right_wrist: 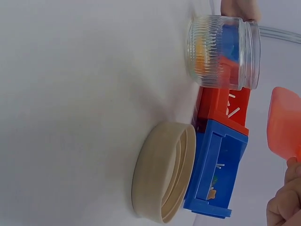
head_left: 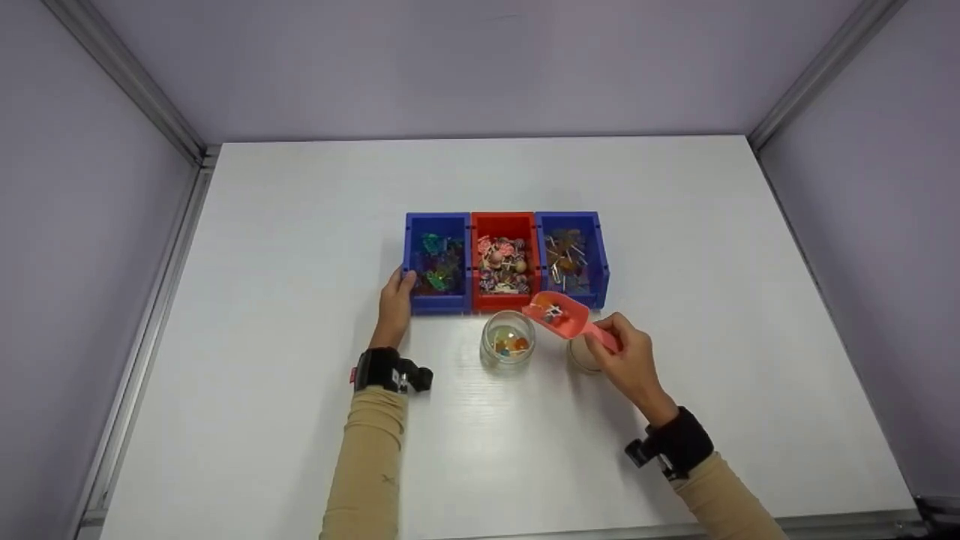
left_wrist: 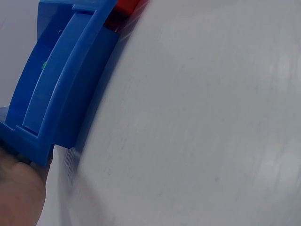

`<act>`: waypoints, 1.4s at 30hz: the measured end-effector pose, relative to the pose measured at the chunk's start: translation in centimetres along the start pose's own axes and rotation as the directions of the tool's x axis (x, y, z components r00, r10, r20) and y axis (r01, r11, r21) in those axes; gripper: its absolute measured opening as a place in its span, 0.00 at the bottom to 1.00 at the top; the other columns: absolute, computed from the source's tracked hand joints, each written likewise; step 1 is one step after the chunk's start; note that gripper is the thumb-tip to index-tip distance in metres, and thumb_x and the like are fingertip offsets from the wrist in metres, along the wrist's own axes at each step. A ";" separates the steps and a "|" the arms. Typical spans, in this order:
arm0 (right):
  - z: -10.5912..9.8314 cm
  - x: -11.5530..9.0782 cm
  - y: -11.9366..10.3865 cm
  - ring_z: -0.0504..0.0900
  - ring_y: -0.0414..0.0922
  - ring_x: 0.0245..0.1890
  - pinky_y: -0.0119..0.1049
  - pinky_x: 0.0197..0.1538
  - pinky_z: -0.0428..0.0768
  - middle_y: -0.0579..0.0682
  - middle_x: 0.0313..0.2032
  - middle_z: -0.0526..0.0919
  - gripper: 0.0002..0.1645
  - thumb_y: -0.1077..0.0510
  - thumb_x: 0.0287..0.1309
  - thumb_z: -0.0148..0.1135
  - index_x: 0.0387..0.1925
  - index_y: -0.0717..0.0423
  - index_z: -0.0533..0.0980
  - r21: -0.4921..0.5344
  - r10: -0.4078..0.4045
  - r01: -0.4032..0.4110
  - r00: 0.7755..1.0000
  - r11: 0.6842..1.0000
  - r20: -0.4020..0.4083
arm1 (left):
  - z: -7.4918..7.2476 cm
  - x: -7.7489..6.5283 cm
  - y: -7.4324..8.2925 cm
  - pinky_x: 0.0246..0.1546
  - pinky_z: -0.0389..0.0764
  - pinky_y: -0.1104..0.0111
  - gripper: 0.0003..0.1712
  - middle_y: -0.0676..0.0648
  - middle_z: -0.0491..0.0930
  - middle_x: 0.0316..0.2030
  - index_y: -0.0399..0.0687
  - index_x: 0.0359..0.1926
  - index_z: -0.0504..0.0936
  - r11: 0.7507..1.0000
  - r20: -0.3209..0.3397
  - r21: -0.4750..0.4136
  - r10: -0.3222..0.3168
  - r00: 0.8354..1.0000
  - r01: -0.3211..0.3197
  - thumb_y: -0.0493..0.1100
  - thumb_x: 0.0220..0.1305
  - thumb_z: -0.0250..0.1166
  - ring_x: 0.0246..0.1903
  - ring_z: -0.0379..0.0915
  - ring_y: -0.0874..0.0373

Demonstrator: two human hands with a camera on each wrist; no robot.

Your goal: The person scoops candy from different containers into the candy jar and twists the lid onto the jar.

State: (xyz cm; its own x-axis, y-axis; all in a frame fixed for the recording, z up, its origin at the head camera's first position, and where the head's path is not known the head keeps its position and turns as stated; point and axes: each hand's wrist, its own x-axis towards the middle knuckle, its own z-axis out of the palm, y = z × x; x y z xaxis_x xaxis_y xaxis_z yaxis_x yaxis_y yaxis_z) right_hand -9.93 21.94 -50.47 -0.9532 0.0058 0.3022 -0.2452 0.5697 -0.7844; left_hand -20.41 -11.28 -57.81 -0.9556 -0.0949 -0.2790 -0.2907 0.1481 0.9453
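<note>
My right hand [head_left: 626, 360] grips the handle of a coral-pink scoop [head_left: 576, 321]. A few small lollipops [head_left: 551, 311] with white sticks lie in the scoop's bowl. The scoop tilts beside the mouth of a ribbed glass jar [head_left: 508, 352], which stands upright with some colourful candies [head_left: 512, 345] in it. Against the outer side of the left blue bin [head_left: 439, 304] rests my left hand [head_left: 394, 307], its thumb at the bin's edge. Most of its fingers are hidden in the left wrist view. Below the scoop lies a beige round lid [right_wrist: 160, 174], partly covered by my right hand from above.
A red bin [head_left: 504, 302] with round lollipops sits between the left blue bin and another blue bin [head_left: 600, 270] holding stick candies. Green and clear wrapped candies [head_left: 441, 277] fill the left one. The white table [head_left: 262, 300] is bordered by grey walls.
</note>
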 end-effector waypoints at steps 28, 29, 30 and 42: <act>-0.4 0.0 3.4 0.69 0.31 0.24 0.22 0.24 0.69 0.56 0.33 0.88 0.10 0.65 0.49 0.69 0.37 0.60 0.81 -0.056 -0.245 0.261 0.948 0.964 0.201 | 0.1 -0.1 -0.1 0.78 0.51 0.56 0.34 0.37 0.56 0.74 0.37 0.74 0.53 0.999 0.006 -0.047 0.020 1.000 -0.019 0.52 0.77 0.43 0.76 0.47 0.46; -0.5 0.1 3.3 0.68 0.31 0.23 0.22 0.24 0.68 0.55 0.32 0.88 0.11 0.64 0.49 0.69 0.37 0.59 0.81 -0.070 -0.239 0.259 0.946 0.963 0.219 | 0.1 -0.1 -0.1 0.78 0.51 0.56 0.33 0.37 0.56 0.73 0.36 0.73 0.53 0.999 0.004 -0.045 0.020 1.000 -0.020 0.52 0.77 0.43 0.76 0.47 0.46; -0.7 0.2 3.1 0.67 0.31 0.23 0.23 0.24 0.67 0.54 0.30 0.87 0.11 0.63 0.50 0.69 0.38 0.58 0.81 -0.086 -0.228 0.255 0.944 0.963 0.239 | 0.1 -0.1 -0.1 0.78 0.51 0.56 0.33 0.37 0.56 0.73 0.36 0.73 0.54 0.999 0.004 -0.045 0.021 1.000 -0.021 0.52 0.77 0.43 0.76 0.47 0.46; -1.6 1.2 1.9 0.66 0.33 0.21 0.24 0.24 0.65 0.53 0.29 0.87 0.08 0.59 0.55 0.67 0.37 0.58 0.82 -0.183 -0.193 0.273 0.911 0.944 0.364 | 0.1 0.0 0.0 0.78 0.51 0.56 0.34 0.36 0.56 0.73 0.35 0.73 0.53 1.000 -0.007 -0.025 0.002 1.000 -0.002 0.51 0.77 0.43 0.76 0.47 0.45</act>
State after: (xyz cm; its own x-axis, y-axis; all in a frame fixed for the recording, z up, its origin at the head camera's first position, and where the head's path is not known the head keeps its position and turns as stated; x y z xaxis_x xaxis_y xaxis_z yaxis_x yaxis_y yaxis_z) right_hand -11.29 24.36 -50.74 -0.8855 -0.4040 0.2296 -0.4598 0.6899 -0.5591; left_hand -20.39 -11.16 -57.78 -0.9558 -0.1013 -0.2761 -0.2875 0.1238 0.9498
